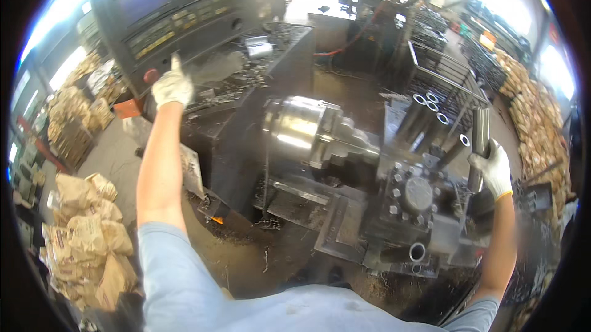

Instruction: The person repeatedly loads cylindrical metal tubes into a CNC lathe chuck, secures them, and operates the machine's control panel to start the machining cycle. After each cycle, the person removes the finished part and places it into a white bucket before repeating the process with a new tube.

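Note:
My left hand [173,86], in a white knit glove, reaches to the lower edge of a machine control panel [184,18]. One finger points up at the panel and the others look curled; whether it touches is unclear. Just left of that hand sits a red push button [151,76]. On the right, my gloved right hand [495,168] grips a dark metal tube [480,131], held nearly upright. Between my arms is a lathe chuck [300,128] with stepped jaws [346,135]. Beside it stands a bolted tool turret [418,193].
Several metal tubes [422,117] lie beyond the turret, near a wire-mesh crate [443,73]. Another tube [406,253] points toward me at the turret's near side. Brown paper sacks [87,235] are piled at left. Metal chips cover the machine ledge [231,87], where a shiny metal piece [259,47] rests.

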`<state>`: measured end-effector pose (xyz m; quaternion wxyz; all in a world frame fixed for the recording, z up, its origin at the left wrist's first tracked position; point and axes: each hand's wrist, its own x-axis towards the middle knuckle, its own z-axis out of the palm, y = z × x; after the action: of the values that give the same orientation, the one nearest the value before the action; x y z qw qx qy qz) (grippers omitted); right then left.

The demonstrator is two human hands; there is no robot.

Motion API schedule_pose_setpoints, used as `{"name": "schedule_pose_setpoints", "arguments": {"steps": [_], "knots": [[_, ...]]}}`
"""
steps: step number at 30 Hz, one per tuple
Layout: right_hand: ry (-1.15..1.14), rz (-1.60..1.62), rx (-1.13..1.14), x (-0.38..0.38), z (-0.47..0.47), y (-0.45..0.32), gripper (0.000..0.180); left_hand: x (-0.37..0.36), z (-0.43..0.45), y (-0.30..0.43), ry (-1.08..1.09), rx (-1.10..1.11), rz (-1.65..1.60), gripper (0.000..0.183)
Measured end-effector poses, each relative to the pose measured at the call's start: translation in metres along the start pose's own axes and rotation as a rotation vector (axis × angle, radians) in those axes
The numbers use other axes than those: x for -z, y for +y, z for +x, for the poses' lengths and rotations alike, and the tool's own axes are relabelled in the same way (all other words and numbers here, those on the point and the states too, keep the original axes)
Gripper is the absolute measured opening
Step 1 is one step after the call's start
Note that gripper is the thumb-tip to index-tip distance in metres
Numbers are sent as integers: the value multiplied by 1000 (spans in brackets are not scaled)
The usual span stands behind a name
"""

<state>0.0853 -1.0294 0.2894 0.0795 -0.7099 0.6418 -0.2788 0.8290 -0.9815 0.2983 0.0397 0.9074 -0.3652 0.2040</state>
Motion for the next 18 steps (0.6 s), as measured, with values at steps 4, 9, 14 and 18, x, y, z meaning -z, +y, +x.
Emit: {"name": "schedule_pose_setpoints", "arguments": {"steps": [4,9,14,18], "knots": [[-36,516,-51,39,-57,-4,45,19,-25,14,249,-68,-3,72],[-100,738,-64,51,-133,-24,78,63,-229,71,399,-582,-932,29],[-453,1054,32,11,-182,-36,77,101,-447,139,-841,-751,-1670,98],[-606,1155,111,-57,-227,-45,71,91,-524,155,-918,-640,-1347,105]]}}
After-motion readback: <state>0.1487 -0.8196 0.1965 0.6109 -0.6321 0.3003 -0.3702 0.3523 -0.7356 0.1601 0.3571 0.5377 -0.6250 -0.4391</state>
